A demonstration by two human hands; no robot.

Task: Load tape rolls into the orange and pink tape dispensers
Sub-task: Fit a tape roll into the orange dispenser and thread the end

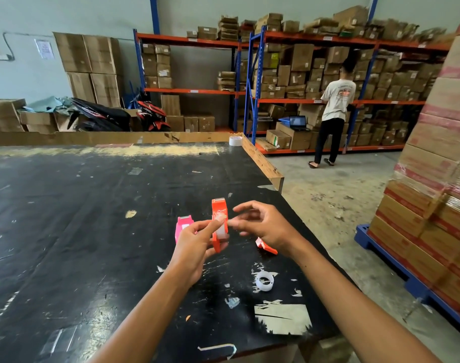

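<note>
Head view: left hand fingers grip orange dispenser upright; right hand fingers spread, just beside it.

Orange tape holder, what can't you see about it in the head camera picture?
- Orange dispenser: its lower back is hidden behind the left hand.
- Tape end: too blurred at the fingertips to tell who pinches it.
- Orange piece: mostly hidden by the right hand.
- Pink dispenser: its near side is covered by the left hand.
</note>
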